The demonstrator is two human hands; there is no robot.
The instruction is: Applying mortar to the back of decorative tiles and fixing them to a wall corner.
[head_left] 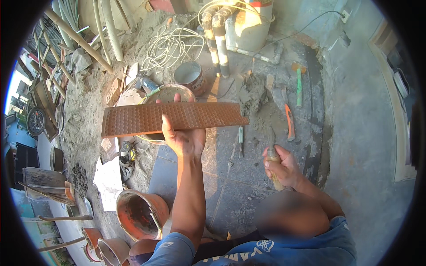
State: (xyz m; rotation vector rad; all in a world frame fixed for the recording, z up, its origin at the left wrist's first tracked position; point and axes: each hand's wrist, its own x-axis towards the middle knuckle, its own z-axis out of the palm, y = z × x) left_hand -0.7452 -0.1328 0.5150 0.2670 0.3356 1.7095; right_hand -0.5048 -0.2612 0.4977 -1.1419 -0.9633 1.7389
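My left hand (188, 142) holds up a long brown tile strip (137, 119), its ridged, honeycomb-patterned back facing up. The thumb lies over the near edge and fingertips show past the far edge. The strip's right end is notched. My right hand (287, 167) is closed round the wooden handle (276, 178) of a trowel, whose thin metal neck points away from me. I cannot make out its blade against the grey mortar. A heap of wet mortar (254, 95) lies on the dark floor beyond it. Under the strip, a round basin (171, 94) is partly hidden.
A green-handled hammer (299, 91) and an orange-handled tool (289, 123) lie at right. An orange bucket (126, 219) stands near my left arm, a paint can (195, 80) farther off. Coiled cable (171, 48), upright pipes (215, 42) and a large white bucket (250, 33) are behind.
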